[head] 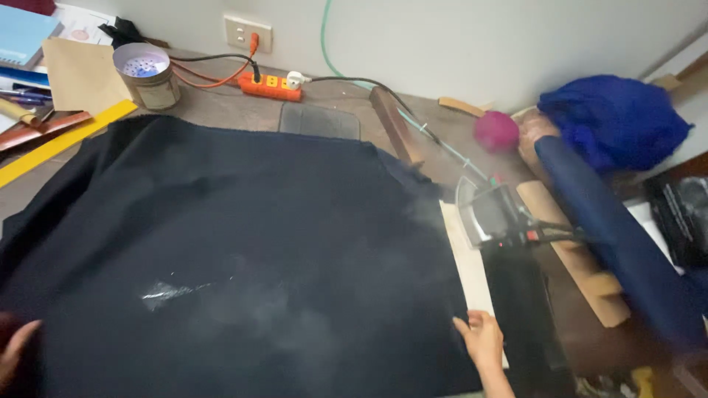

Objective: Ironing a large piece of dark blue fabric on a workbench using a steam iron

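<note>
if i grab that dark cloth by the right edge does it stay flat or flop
The dark cloth would probably flop: it lies limp across the table, with soft wavy edges. It looks fairly thick, so likely somewhat heavy and apt to drag. The right hand rests at its edge, the left hand at the other corner; lifting one side alone would likely bunch it.

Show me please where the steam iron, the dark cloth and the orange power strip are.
steam iron (493, 214): head view, on its grey soleplate.
dark cloth (243, 243): head view, on its flat middle.
orange power strip (270, 86): head view, on its top face.
</note>
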